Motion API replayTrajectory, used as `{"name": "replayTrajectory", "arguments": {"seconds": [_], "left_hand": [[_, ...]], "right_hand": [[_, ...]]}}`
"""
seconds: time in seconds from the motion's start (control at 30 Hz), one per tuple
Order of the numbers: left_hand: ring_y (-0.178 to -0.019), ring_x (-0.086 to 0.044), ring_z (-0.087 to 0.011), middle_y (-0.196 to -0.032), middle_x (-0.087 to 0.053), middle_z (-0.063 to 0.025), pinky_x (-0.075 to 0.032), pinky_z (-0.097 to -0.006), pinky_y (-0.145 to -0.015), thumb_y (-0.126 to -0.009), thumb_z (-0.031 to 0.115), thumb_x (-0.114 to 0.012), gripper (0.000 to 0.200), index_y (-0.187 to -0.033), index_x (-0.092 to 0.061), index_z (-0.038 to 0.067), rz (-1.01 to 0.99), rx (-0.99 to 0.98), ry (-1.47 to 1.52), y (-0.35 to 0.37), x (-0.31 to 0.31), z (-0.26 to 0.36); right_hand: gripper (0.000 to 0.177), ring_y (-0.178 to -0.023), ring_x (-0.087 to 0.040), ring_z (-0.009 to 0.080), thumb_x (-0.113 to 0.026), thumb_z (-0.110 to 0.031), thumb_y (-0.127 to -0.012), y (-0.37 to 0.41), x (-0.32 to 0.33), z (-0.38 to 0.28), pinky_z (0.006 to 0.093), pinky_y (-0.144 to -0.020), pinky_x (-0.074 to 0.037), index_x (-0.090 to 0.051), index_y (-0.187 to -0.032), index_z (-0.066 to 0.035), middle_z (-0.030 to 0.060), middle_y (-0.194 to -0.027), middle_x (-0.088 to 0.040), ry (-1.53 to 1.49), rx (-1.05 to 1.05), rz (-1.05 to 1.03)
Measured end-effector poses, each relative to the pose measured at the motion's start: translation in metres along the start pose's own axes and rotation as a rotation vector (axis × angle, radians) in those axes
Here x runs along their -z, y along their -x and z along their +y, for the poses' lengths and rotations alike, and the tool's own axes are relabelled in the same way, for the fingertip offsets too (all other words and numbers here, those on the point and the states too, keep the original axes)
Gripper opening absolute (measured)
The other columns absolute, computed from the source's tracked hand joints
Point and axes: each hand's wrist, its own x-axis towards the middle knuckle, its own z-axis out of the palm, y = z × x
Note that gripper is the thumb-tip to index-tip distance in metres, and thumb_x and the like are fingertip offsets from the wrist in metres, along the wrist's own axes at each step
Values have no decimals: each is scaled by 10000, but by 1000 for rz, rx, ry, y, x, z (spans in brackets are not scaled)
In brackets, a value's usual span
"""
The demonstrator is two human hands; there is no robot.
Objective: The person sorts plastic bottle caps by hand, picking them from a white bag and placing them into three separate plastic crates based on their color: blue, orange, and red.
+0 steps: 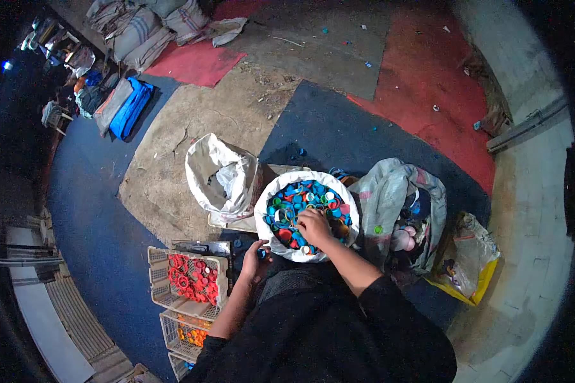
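Observation:
A white sack (260, 220) with its rim rolled down stands in front of me, full of plastic bottle caps (294, 198), mostly blue with some red, green, white and orange. My right hand (314, 225) reaches into it, fingers curled down among the caps. What those fingertips hold, if anything, is hidden. My left hand (254, 263) is beside the sack's left rim, its fingers closed around a blue bottle cap (262, 253).
At left, a crate (158, 281) holds red caps; another crate (172, 332) below has orange ones. A white sack (201, 169) with a clear bag inside stands beyond. At right are a grey woven sack (377, 191) and a yellow-edged bag (476, 255). More sacks (140, 38) lie far back.

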Motion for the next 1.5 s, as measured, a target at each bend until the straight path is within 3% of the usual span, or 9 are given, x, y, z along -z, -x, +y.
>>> {"name": "replayTrajectory", "arguments": {"seconds": [0.13,0.4,0.53,0.67,0.8,1.03,1.3,1.43,1.5], "left_hand": [[-798,-554,-162,-894,-571,-32,-481,-312,-699,-1012,347,-502,323,-1146,-584,65,-93,38,-20,-8,-3,-4],[-959,-633,-228,-1023,-630,-97,-527,-352,-859,-1050,342,-427,316,-1123,-548,59,-248,128,100,-12,-55,2],[-991,-636,-231,-1050,-628,-95,-528,-360,-913,-1050,391,-425,363,-1135,-554,63,-273,144,27,-13,-79,0],[-921,-636,-164,-1045,-635,-36,-539,-296,-763,-1033,443,-455,366,-1152,-576,118,-326,259,-19,-12,-91,1],[-818,-609,-159,-968,-623,-33,-509,-283,-646,-1045,422,-427,369,-1118,-594,102,-271,243,22,-26,-71,-11],[-734,-553,-165,-837,-583,-46,-479,-277,-625,-1026,400,-491,350,-911,-581,81,-81,177,171,-26,-6,-1],[-717,-584,-160,-871,-615,-66,-465,-267,-582,-990,386,-561,334,-856,-574,80,-6,111,203,-18,25,-8],[-700,-568,-158,-877,-612,-80,-448,-266,-577,-996,369,-553,328,-838,-558,81,-12,106,197,-9,17,-5],[-696,-563,-158,-884,-613,-88,-444,-264,-577,-999,359,-548,322,-837,-554,81,-8,122,205,-11,18,-7]], "right_hand": [[166,-790,-660,206,-761,-112,-814,26,26,1,375,-693,-531,-680,-947,-52,75,-955,-704,-373,-262,-13],[304,-970,-639,151,-707,-39,-843,60,52,-13,293,-827,-515,-671,-1144,-28,72,-1110,-677,-1471,-666,116],[238,-930,-641,127,-725,-98,-837,60,58,-27,299,-790,-519,-742,-1071,-59,65,-1097,-685,-839,-258,49],[251,-1062,-599,256,-738,-205,-845,46,84,-69,411,-972,-450,-745,-1060,-74,74,-1114,-670,-304,4,-98],[269,-1130,-584,280,-734,-214,-847,46,73,-60,418,-991,-438,-739,-1084,-87,94,-1193,-646,-338,128,-217],[430,-1200,-556,339,-731,-249,-840,31,34,57,423,-1022,-441,-644,-1229,-88,179,-1269,-594,-130,-536,301],[459,-1369,-396,383,-774,-444,-766,42,3,10,507,-1122,-323,-711,-1136,-179,131,-1388,-534,22,-282,-131],[264,-909,-689,223,-741,-266,-843,6,20,33,373,-809,-522,-709,-1011,-65,101,-950,-722,-565,-348,-183],[206,-752,-682,195,-698,-206,-880,-21,20,60,352,-683,-518,-690,-999,-38,92,-860,-704,-374,-326,-121]]}}
